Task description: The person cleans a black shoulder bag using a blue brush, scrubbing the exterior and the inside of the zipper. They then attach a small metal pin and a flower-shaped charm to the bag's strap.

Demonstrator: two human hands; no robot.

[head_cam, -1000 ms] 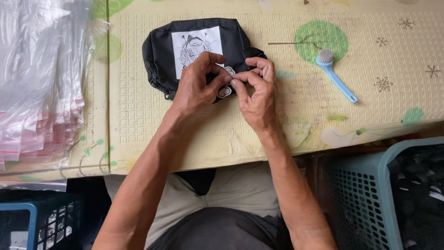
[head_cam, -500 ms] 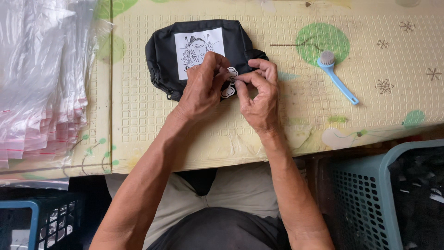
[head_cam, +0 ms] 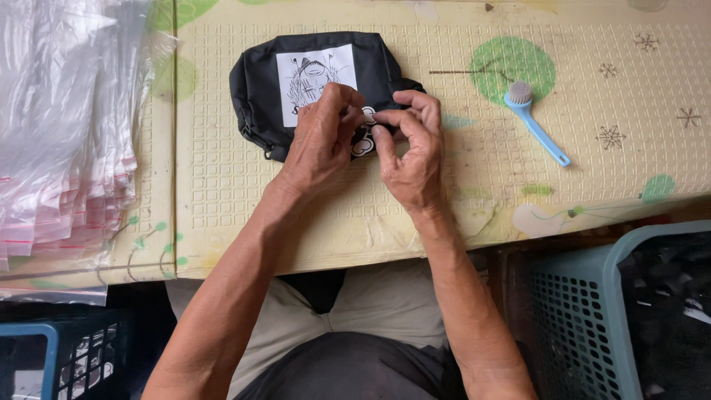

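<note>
One black pouch [head_cam: 259, 96] lies at upper centre of the frame on the desk [head_cam: 222, 192], bearing one white rectangular label with a black line drawing. Both hands meet at its lower right edge: the left hand [head_cam: 318, 141] and right hand [head_cam: 411, 159] have fingers pinched closed on a small white tag [head_cam: 368, 115]. Since the earlier frame the hands have barely shifted. One blue brush [head_cam: 537, 122] lies right; one stack of clear bags [head_cam: 59, 126] sits left; two baskets show, a teal basket [head_cam: 585, 318] lower right and a blue basket [head_cam: 33, 348] lower left.
</note>
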